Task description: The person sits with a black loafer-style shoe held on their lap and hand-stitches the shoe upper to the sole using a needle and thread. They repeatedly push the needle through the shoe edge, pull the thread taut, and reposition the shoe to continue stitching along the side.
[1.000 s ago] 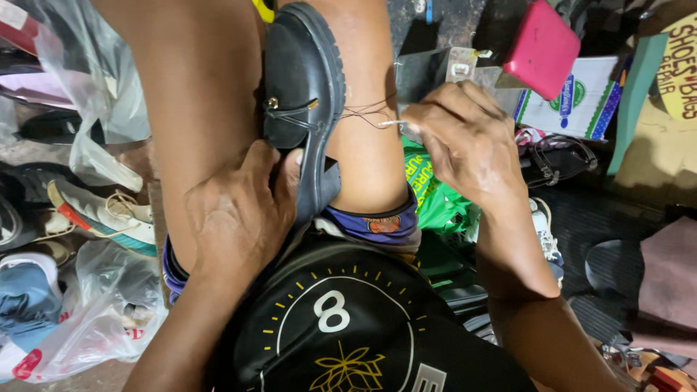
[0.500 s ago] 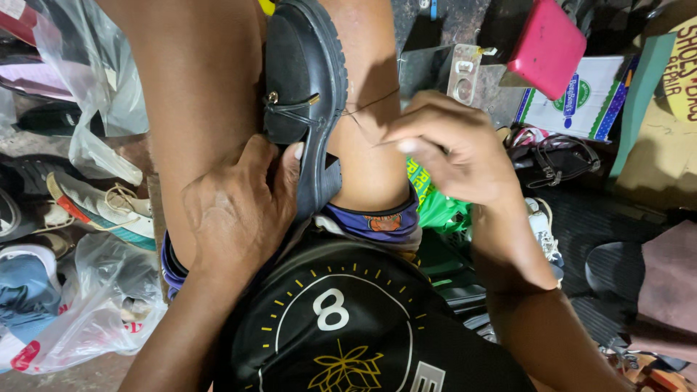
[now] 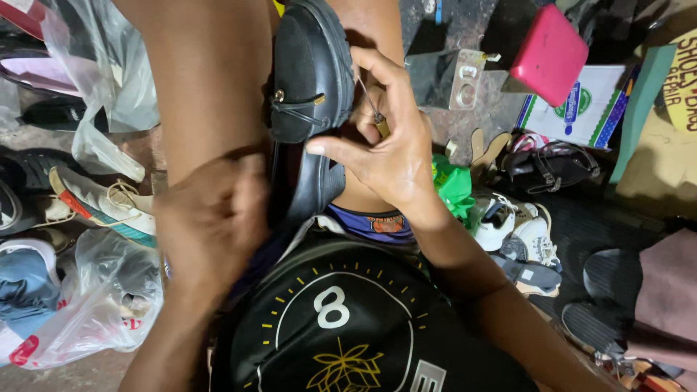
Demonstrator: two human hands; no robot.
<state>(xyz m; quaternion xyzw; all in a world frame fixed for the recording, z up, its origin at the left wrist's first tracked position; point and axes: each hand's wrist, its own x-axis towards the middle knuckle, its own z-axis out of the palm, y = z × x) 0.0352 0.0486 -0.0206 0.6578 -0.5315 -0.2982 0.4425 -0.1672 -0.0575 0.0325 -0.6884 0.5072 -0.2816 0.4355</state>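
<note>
Between the person's knees, a black shoe [image 3: 308, 80] stands clamped, sole edge up. Against its lower part lies the left hand [image 3: 210, 225], blurred, so I cannot tell how its fingers sit. At the sole edge, the right hand [image 3: 388, 152] pinches a thin awl [image 3: 370, 109] with its fingers closed narrowly on the handle. A pink box [image 3: 548, 54] lies well apart on the floor.

The dark, grimy floor [image 3: 465, 29] carries a metal block [image 3: 454, 78], a pink box [image 3: 549, 54] on a white carton [image 3: 581, 109], a black handbag [image 3: 548, 168], white sneakers [image 3: 519, 229], clear plastic bags [image 3: 94, 297] and a striped sneaker [image 3: 94, 203].
</note>
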